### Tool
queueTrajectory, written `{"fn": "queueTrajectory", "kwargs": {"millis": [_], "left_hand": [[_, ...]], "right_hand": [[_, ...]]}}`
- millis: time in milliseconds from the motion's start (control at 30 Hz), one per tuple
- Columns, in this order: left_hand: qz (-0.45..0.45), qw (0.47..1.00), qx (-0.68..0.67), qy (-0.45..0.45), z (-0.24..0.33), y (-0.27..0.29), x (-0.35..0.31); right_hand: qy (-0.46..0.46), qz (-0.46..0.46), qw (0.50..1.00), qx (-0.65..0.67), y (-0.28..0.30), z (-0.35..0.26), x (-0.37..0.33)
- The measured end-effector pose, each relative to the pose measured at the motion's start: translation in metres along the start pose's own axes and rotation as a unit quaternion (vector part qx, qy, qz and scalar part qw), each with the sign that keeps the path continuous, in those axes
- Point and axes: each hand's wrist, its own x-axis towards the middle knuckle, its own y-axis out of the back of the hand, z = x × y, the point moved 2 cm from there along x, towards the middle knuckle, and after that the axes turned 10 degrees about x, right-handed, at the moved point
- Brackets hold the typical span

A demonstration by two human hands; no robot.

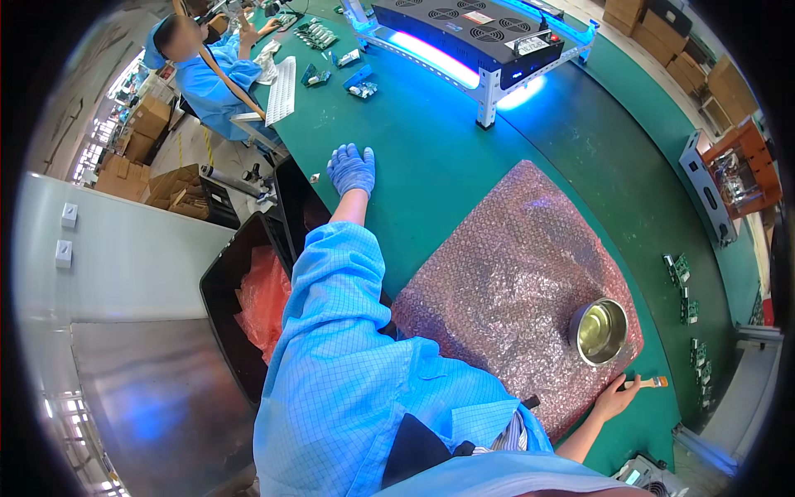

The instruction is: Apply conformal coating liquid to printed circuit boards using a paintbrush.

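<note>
In the head view, the left hand point(352, 170), in a bluish glove, lies palm down and open on the green table point(422, 178), its fingers extended and holding nothing. The right hand point(614, 399), ungloved, has its fingers closed on a small brush point(654, 382), which points to the right over the green surface just beyond the near right corner of a pinkish bubble-wrap sheet point(497, 248); which end carries the bristles is hard to make out at this size. Just above that hand, a round metal bowl point(599, 331) with a yellowish inside rests on the sheet. Small circuit boards point(690, 308) lie along the table's right side. At the far side, a black machine point(472, 33) with fans on top gives off bluish-violet light, and at upper left sits a co-worker point(207, 91) in blue.
</note>
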Motion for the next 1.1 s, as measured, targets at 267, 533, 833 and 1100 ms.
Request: {"fn": "queueTrajectory", "kwargs": {"millis": [267,533,833,1100], "left_hand": [[-0.022,1.0,-0.005,0.009,-0.0004,-0.0002,0.0007],[-0.018,1.0,-0.008,0.009,-0.0009,-0.0011,0.0004],[-0.016,1.0,-0.01,0.008,-0.001,-0.0014,0.0002],[-0.001,1.0,0.005,0.006,-0.0004,-0.0004,0.0]], "right_hand": [[-0.01,-0.009,1.0,-0.005,0.0006,0.0004,0.0007],[-0.011,-0.009,1.0,0.005,0.0005,0.0005,0.0002],[-0.015,-0.011,1.0,-0.007,0.001,0.0004,0.0002],[-0.013,-0.01,1.0,-0.008,0.0013,-0.0004,-0.0001]]}}
